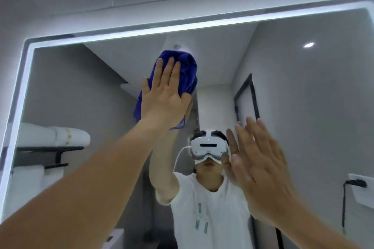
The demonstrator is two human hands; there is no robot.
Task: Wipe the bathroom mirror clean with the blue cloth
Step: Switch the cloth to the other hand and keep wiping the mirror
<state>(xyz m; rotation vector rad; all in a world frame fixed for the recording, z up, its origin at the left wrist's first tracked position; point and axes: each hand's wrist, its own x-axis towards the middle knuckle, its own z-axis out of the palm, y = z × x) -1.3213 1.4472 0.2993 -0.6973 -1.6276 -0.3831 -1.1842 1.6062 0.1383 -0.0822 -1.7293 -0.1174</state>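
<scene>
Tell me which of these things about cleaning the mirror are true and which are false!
1. The left hand presses the blue cloth on the mirror with straight fingers. True.
2. The right hand holds a spray bottle. False: it is open and holds nothing.
3. The blue cloth is down by the mirror's bottom edge. False: it is high up, near the lit top edge.
4. White towels show in the reflection on the left. True.

No legible text, brand or number. Only blurred teal marks on white short-sleeved T-shirt, reflected in light-framed rectangular mirror, too smeared to read.
</scene>
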